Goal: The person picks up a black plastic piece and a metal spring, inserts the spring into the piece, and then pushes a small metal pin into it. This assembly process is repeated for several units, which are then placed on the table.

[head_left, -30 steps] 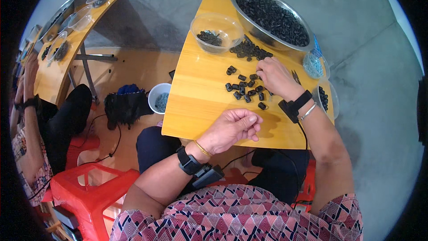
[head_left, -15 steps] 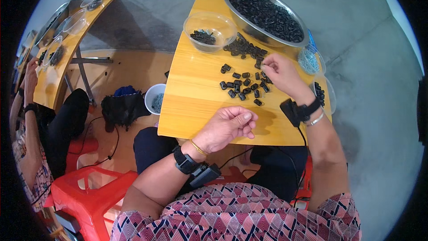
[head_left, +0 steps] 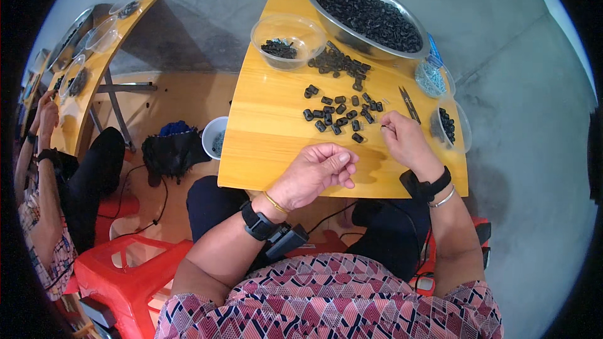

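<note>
Small black barrel-shaped parts (head_left: 341,109), a scattered group, lie loose near the middle of a yellow wooden table (head_left: 267,150); all clock directions are read from them, with twelve toward the far edge. Right hand (head_left: 406,141): at four o'clock, just beside the parts, fingertips bent inward; whether they pinch anything cannot be told. Left hand (head_left: 317,172): between six and seven, above the near side, fingers loosely curled; whether it grips anything cannot be told. Pile of smaller black pieces (head_left: 339,63): at twelve. Clear bowl (head_left: 306,39), part-filled with dark pieces: at eleven. Steel basin (head_left: 345,37), heaped with black pieces: at one. Tub of pale blue bits (head_left: 432,78): at two. Dark pointed tool (head_left: 409,105): at three, with a clear tub (head_left: 461,135) of black parts beyond. White bucket (head_left: 209,141): between eight and nine, beside the table. Red stool (head_left: 113,279): at eight. Co-worker's hands (head_left: 47,116): at nine, by a second table (head_left: 116,50)
</note>
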`<state>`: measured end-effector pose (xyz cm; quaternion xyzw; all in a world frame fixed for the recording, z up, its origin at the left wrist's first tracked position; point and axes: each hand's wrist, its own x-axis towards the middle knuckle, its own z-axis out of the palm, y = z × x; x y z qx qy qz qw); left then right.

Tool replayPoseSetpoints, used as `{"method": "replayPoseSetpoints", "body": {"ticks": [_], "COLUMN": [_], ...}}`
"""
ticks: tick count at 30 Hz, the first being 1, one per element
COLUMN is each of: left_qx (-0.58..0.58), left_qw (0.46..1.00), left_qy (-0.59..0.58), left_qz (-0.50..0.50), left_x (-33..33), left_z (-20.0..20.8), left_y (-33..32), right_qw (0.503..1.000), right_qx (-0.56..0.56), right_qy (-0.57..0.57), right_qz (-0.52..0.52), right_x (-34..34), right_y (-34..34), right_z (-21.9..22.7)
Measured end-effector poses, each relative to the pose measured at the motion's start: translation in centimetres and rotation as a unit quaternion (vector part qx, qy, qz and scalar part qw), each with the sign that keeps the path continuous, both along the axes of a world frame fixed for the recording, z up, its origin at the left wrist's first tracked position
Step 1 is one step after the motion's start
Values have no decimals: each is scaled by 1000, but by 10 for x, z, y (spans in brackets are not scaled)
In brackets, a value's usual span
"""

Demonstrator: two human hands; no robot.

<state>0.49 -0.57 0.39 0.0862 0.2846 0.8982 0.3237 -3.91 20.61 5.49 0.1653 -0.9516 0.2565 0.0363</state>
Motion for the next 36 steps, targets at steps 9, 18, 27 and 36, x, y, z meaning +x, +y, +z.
{"method": "replayPoseSetpoints", "body": {"ticks": [9, 18, 27, 36], "left_qx": [-5, 11, -4, 9], "left_qw": [1000, 1000, 999, 998], "left_qy": [1, 2, 7, 7], "left_qz": [0, 11, 50, 54], "left_x": [1, -1, 0, -1], "left_z": [3, -1, 3, 0], "left_y": [-1, 3, 5, 3], "right_qw": [998, 995, 988, 984], "right_qx": [42, 73, 28, -96], "right_qy": [10, 21, 61, 39], "right_qz": [35, 66, 139, 144], "right_x": [11, 26, 47, 50], "right_y": [-23, -31, -49, -49], "right_z": [9, 10, 33, 32]}}
